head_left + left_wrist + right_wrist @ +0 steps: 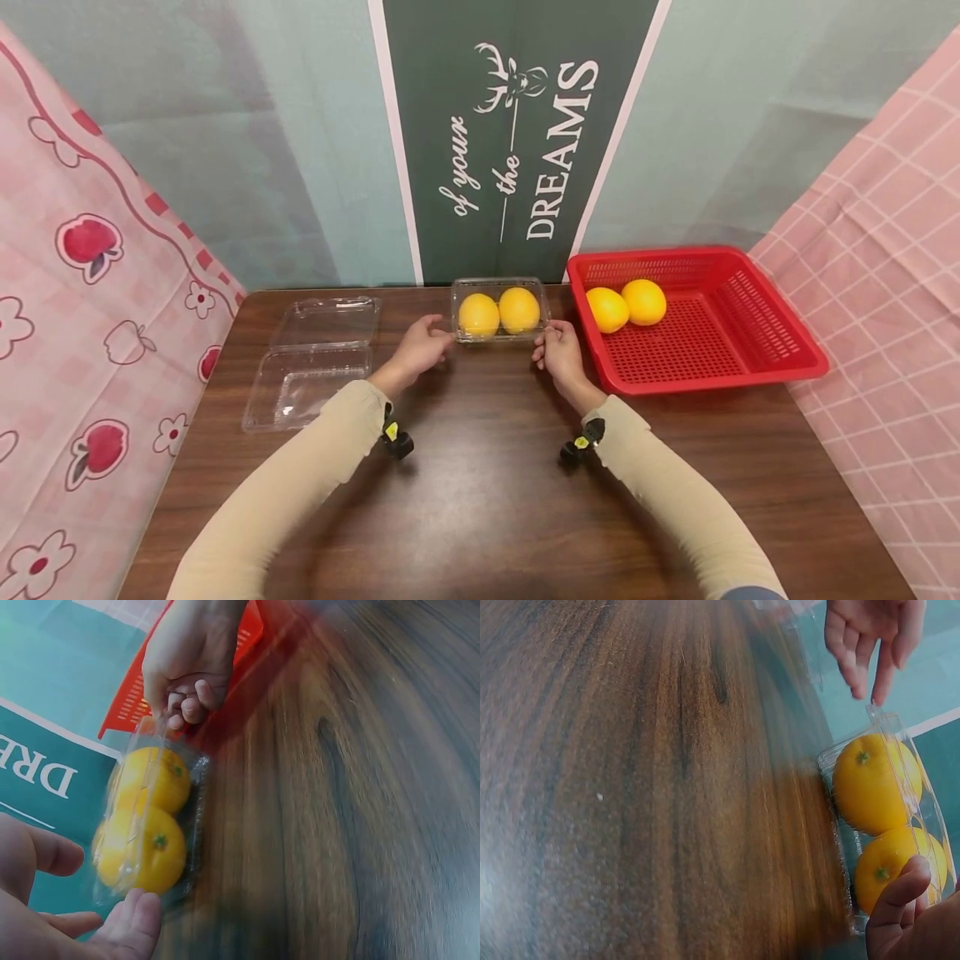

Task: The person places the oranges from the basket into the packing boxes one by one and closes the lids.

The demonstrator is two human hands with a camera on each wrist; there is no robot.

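Note:
A clear plastic clamshell box with two oranges in it stands at the table's back edge, its lid down over the fruit. At its right front corner my right hand pinches the rim, the other fingers curled, as the left wrist view shows. My left hand is at the left end of the box, fingertips right at its edge. In the left wrist view the left thumb and fingers are spread apart; the right wrist view shows those fingers extended toward the lid's end.
A red plastic basket with two more oranges stands to the right, close to my right hand. On the left another clear clamshell box lies with its lid up, holding nothing. A printed curtain hangs behind the wooden table.

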